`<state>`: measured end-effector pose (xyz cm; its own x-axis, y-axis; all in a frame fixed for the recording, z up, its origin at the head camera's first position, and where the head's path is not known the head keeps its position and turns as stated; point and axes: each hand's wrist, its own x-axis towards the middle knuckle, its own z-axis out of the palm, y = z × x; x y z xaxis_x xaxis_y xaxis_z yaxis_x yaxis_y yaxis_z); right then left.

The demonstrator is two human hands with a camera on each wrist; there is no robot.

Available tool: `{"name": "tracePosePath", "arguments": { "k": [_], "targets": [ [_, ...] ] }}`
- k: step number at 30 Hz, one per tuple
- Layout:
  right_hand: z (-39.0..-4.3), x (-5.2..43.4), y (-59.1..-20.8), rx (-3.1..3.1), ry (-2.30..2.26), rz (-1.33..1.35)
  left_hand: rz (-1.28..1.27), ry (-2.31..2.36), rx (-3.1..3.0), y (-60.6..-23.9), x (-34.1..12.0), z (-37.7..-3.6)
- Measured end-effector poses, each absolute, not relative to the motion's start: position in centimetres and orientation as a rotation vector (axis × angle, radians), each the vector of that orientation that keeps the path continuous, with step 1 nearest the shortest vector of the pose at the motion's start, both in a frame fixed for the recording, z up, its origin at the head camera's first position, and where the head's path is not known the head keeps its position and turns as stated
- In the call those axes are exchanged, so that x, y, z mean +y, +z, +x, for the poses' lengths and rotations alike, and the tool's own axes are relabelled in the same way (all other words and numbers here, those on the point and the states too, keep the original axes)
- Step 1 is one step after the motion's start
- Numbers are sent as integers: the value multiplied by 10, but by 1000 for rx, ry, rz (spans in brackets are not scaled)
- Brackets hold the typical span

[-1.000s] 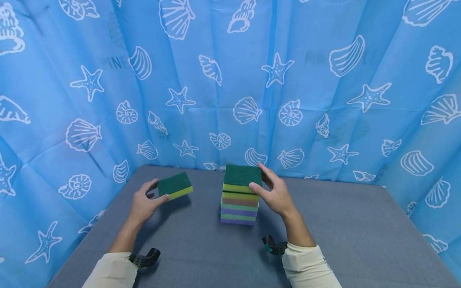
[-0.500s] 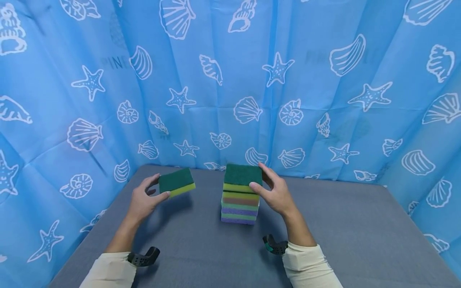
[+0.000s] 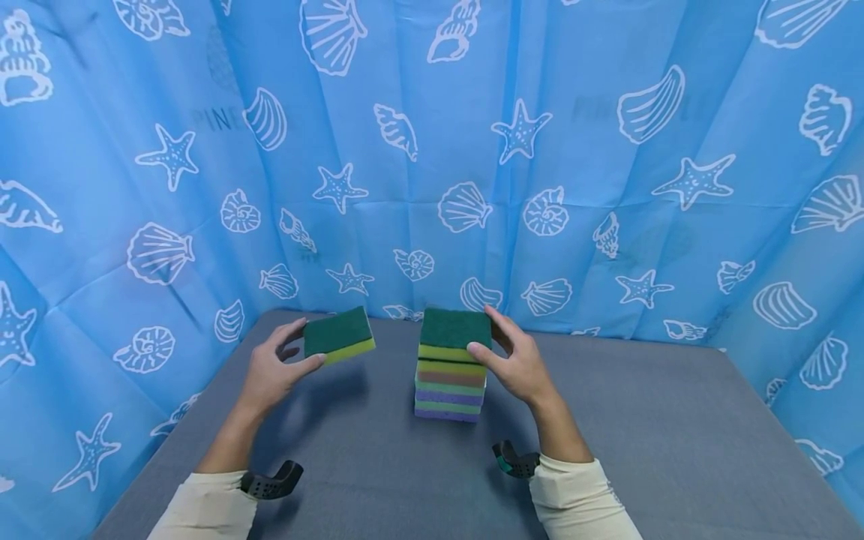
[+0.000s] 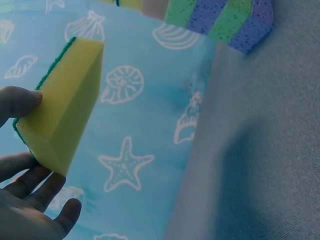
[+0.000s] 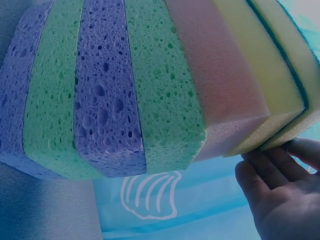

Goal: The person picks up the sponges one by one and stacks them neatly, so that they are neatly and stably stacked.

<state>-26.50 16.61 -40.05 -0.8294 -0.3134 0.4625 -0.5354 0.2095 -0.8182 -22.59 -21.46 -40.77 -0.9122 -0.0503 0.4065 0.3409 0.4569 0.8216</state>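
Sponge in left hand: green-topped yellow sponge, held in the air over the grey table, left of the sponge stack and apart from it; its top sits about level with the stack's top, slightly tilted.
Left hand: thumb on the near long edge, fingers curled round the far edge, pinching the sponge at its left end; in the left wrist view the yellow underside faces the camera.
Sponge stack: stands on the table near the back edge, green scouring face on top, then yellow, brownish-pink, green and purple layers down to the table.
Right hand: thumb against the front of the top yellow layer, fingers round the stack's right and rear side, gripping its upper part; lower layers free of the hand.
Backdrop: blue curtain with white shells and starfish on three sides.
Wrists: cream sleeves, black wrist mounts on both arms.
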Motion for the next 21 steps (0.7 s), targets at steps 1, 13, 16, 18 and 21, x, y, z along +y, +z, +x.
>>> {"name": "tracePosePath", "arguments": {
  "k": [1,13,16,18,21],
  "targets": [
    [-265,166,-400,-2282,1674,815,-250,-1453,-2334,-407,-214,-226],
    [-265,166,-400,-2296,1679,811,-313,-1522,-2296,-391,-202,-223],
    [-265,166,-399,-2307,1687,805,-340,-1533,-2292,-386,-198,-222],
    [-262,165,-394,-2314,1686,803,-358,-1548,-2288,-383,-195,-222],
    [-251,162,-381,-2315,1690,808,-380,-1558,-2286,-378,-190,-223]
  ]
}}
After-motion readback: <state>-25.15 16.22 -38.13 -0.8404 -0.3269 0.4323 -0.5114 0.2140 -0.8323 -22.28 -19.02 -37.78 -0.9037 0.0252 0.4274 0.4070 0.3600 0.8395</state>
